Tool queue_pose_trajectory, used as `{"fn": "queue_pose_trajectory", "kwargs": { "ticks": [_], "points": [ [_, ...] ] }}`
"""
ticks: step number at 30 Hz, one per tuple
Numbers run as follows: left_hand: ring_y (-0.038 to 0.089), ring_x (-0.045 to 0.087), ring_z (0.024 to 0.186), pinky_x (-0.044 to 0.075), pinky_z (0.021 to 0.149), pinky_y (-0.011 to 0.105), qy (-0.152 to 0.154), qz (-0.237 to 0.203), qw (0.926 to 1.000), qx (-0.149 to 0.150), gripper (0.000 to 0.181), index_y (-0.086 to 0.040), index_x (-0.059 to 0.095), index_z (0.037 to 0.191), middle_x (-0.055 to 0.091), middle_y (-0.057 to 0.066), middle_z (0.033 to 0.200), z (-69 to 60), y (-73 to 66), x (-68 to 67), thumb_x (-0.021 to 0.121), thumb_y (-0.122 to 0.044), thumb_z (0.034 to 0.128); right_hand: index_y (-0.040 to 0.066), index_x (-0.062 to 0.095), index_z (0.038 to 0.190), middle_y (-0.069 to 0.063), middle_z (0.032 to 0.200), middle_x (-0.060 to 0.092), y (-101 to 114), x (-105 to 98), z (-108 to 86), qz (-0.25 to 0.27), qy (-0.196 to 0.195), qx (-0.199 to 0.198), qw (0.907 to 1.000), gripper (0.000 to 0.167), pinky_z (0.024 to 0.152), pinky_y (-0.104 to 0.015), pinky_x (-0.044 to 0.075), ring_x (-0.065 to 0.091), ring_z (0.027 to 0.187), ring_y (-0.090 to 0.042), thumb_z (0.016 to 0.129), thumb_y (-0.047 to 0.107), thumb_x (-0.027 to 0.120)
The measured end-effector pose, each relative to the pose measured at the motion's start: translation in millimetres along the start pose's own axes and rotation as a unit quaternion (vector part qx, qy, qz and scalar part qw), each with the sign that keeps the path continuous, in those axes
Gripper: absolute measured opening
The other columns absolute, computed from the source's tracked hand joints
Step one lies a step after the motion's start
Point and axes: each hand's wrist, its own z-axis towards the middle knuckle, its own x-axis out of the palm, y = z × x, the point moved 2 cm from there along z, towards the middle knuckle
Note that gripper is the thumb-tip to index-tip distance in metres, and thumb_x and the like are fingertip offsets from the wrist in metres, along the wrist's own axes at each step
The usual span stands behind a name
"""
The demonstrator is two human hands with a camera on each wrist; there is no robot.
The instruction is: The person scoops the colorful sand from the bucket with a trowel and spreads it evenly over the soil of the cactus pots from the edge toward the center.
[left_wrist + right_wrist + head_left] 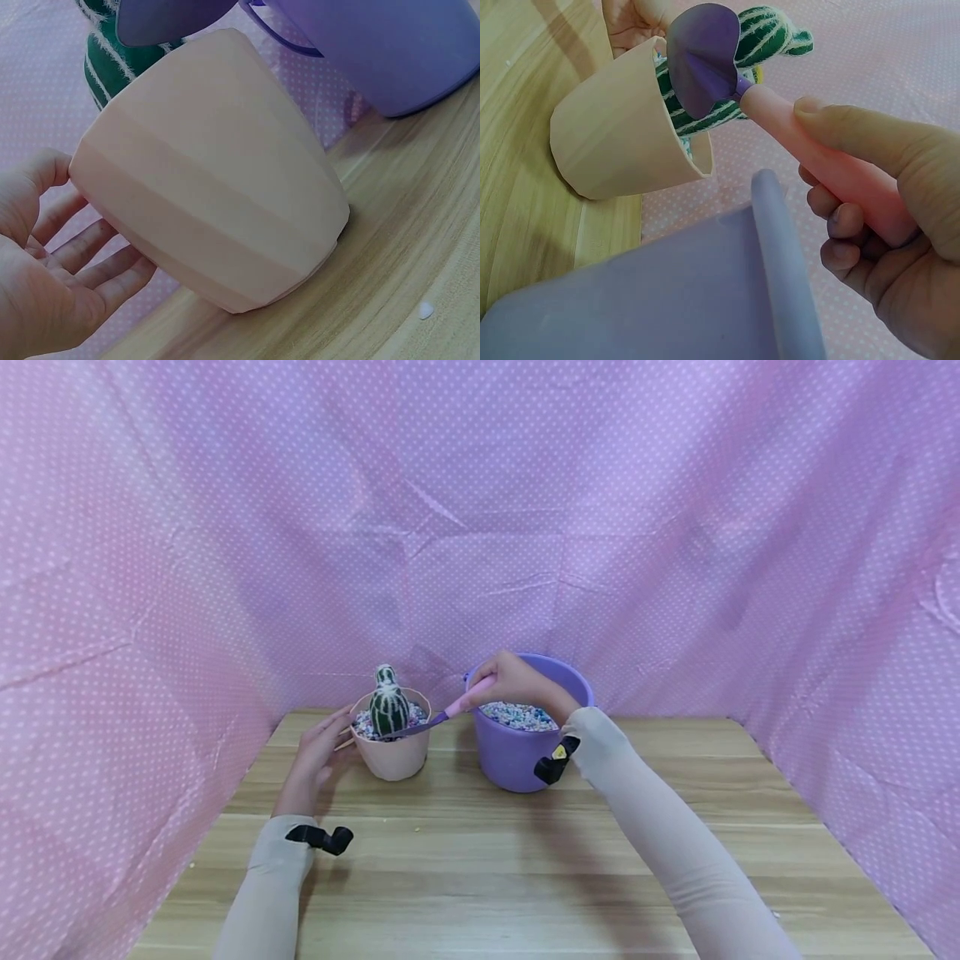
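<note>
My right hand (510, 681) grips the pink handle of a small trowel (825, 161). Its purple blade (703, 60) is over the near rim of a pale peach plant pot (392, 758), in front of a green, white-striped cactus (389, 710). Small multicoloured pebbles (363, 723) lie around the cactus inside the pot. With straight, spread fingers my left hand (60, 262) touches the pot's left side. A purple bucket (513, 760) holding similar pebbles (517, 717) stands right of the pot, under my right wrist. The blade's upper face is partly hidden.
Pot and bucket stand near the back of a wooden table (435, 877). Pink dotted cloth (480, 568) hangs behind and on both sides. A small white pebble (426, 310) lies on the tabletop near the pot.
</note>
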Motion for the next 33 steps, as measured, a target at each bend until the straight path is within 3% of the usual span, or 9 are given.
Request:
{"fn": "queue_pose_trajectory", "kwargs": {
  "ticks": [5, 10, 12, 16, 20, 27, 33],
  "points": [
    [0.008, 0.056, 0.12, 0.054, 0.102, 0.021, 0.009, -0.013, 0.9999, -0.003, 0.057, -0.012, 0.036, 0.159, 0.054, -0.004, 0.141, -5.5, -6.9, 1.5, 0.051, -0.03, 0.1072, 0.011, 0.081, 0.084, -0.002, 0.081, 0.076, 1, 3, -0.4, 0.003, 0.004, -0.001, 1.0, 0.017, 0.07, -0.023, 0.056, 0.066, 0.074, -0.023, 0.081, 0.027, 0.087],
    [0.011, 0.052, 0.129, 0.053, 0.101, 0.019, 0.015, -0.008, 0.9998, -0.005, 0.059, -0.015, 0.035, 0.16, 0.046, 0.003, 0.153, -0.5, -1.8, 0.4, 0.052, -0.035, 0.107, 0.012, 0.08, 0.082, -0.002, 0.079, 0.074, -1, 5, -0.3, 0.001, 0.004, 0.006, 1.0, 0.017, 0.067, -0.022, 0.053, 0.06, 0.07, -0.014, 0.083, 0.028, 0.086],
    [0.014, 0.05, 0.132, 0.053, 0.101, 0.019, 0.018, -0.01, 0.9997, -0.011, 0.059, -0.015, 0.034, 0.16, 0.04, 0.007, 0.159, -4.7, -6.3, 2.0, 0.052, -0.034, 0.107, 0.013, 0.08, 0.081, 0.0, 0.079, 0.073, -3, 5, -0.2, 0.002, 0.004, 0.01, 0.9999, 0.017, 0.067, -0.021, 0.053, 0.061, 0.072, -0.019, 0.083, 0.028, 0.086],
    [0.014, 0.052, 0.127, 0.053, 0.102, 0.022, 0.018, -0.02, 0.9995, -0.016, 0.059, -0.012, 0.034, 0.16, 0.047, 0.006, 0.151, -13.9, -13.5, 4.1, 0.052, -0.03, 0.1067, 0.012, 0.08, 0.081, -0.001, 0.079, 0.074, -4, 6, -0.9, 0.01, 0.004, 0.017, 0.9998, 0.016, 0.07, -0.024, 0.055, 0.064, 0.076, -0.026, 0.082, 0.028, 0.086],
    [0.01, 0.055, 0.122, 0.054, 0.101, 0.021, 0.019, -0.02, 0.9996, -0.012, 0.059, -0.01, 0.035, 0.159, 0.052, 0.001, 0.144, -18.1, -15.1, 4.6, 0.053, -0.03, 0.1064, 0.012, 0.081, 0.084, 0.0, 0.081, 0.074, -3, 6, -0.8, 0.006, -0.002, 0.015, 0.9999, 0.017, 0.069, -0.027, 0.057, 0.063, 0.072, -0.021, 0.082, 0.029, 0.086],
    [0.013, 0.052, 0.129, 0.052, 0.105, 0.022, 0.024, -0.01, 0.9996, -0.01, 0.06, -0.011, 0.034, 0.16, 0.038, 0.01, 0.16, -19.0, -16.3, 5.5, 0.052, -0.032, 0.1066, 0.013, 0.082, 0.086, 0.002, 0.078, 0.072, -1, 6, -1.1, -0.005, -0.003, 0.016, 0.9999, 0.016, 0.064, -0.023, 0.05, 0.053, 0.066, -0.01, 0.082, 0.028, 0.085],
    [0.019, 0.047, 0.138, 0.05, 0.109, 0.025, 0.023, -0.008, 0.9996, -0.012, 0.059, -0.012, 0.032, 0.16, 0.033, 0.012, 0.164, -12.9, -12.6, 4.4, 0.05, -0.032, 0.1072, 0.012, 0.081, 0.086, 0.001, 0.08, 0.072, -2, 7, -1.8, -0.002, -0.011, 0.009, 0.9999, 0.018, 0.063, -0.02, 0.049, 0.055, 0.067, -0.01, 0.081, 0.029, 0.087]
  ]
}}
